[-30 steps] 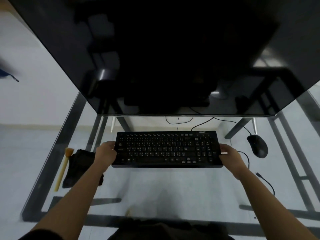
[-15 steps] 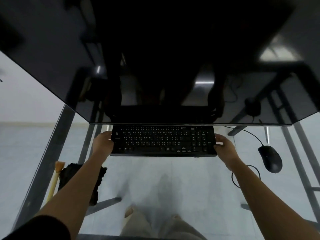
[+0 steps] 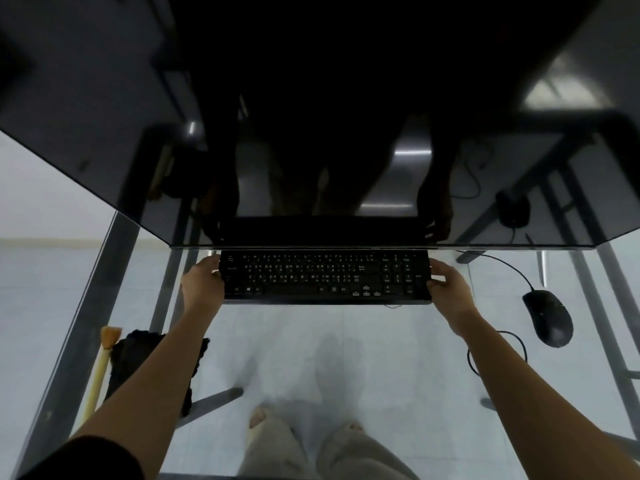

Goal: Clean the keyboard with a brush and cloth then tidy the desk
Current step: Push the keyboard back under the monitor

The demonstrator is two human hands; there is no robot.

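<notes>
A black keyboard [image 3: 325, 277] lies on the glass desk [image 3: 381, 341], its far edge tucked under the bottom of the dark monitor [image 3: 311, 116]. My left hand [image 3: 202, 284] grips the keyboard's left end and my right hand [image 3: 448, 284] grips its right end. At the desk's left edge lies a brush [image 3: 100, 365] with a pale handle and orange bristles. Beside it sits a crumpled black cloth [image 3: 138, 358], partly hidden by my left forearm.
A black wired mouse [image 3: 549, 317] rests at the right, its cable looping behind my right forearm. The desk's grey metal frame [image 3: 86, 323] shows through the glass on both sides. My legs and feet appear below the glass.
Both hands have pushed the keyboard away from me until its top row sits under the monitor's edge. The view has moved closer to the desk.
</notes>
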